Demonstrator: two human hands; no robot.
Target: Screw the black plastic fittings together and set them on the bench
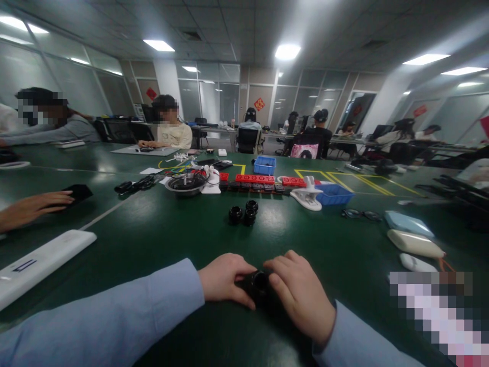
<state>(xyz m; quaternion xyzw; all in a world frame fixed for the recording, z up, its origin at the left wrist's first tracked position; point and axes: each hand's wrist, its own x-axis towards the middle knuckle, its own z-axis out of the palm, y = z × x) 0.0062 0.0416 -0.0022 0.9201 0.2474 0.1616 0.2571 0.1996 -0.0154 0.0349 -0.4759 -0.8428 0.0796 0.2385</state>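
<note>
Both of my hands rest on the green table near its front edge, closed around one small black cylindrical part (258,286). My left hand (225,280) grips it from the left with curled fingers. My right hand (300,294) covers it from the right and above, so most of the part is hidden. Three more black round parts (243,213) stand in a cluster farther out on the table, straight ahead. Both my sleeves are light blue.
A white power strip (38,262) lies at the left. Another person's hand (32,208) rests beside a black phone (78,192). Farther back: a metal bowl (186,184), red blocks (255,179), two blue bins (333,194), a white clip (307,197). Glasses (360,214) and cases (414,243) lie right.
</note>
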